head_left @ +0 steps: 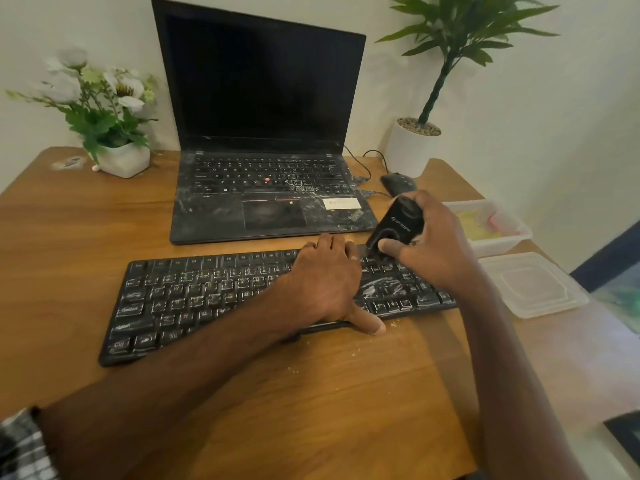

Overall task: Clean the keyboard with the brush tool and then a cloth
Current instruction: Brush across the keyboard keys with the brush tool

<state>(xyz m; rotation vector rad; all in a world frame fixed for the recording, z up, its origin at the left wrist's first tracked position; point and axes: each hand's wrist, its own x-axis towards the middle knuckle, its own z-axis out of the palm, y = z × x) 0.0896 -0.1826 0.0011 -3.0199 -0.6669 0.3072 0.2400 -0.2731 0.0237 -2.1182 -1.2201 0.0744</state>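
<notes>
A black keyboard [194, 299] dusted with white powder lies across the wooden table [311, 386]. My left hand [329, 282] rests flat over its right-middle part, thumb hooked over the front edge. My right hand [433, 244] grips a black brush tool [398, 223], tilted down so its lower end touches the keys near the keyboard's top right. The bristles are hidden by my fingers. A yellow cloth [476, 225] lies in a clear plastic tub [502, 245] to the right.
A dusty open laptop [266, 188] stands behind the keyboard, with a black mouse [398, 183] and cables at its right. A flower pot [121, 161] sits back left, a potted plant [412, 147] back right. A clear lid [533, 285] lies at the right edge. Crumbs dot the table.
</notes>
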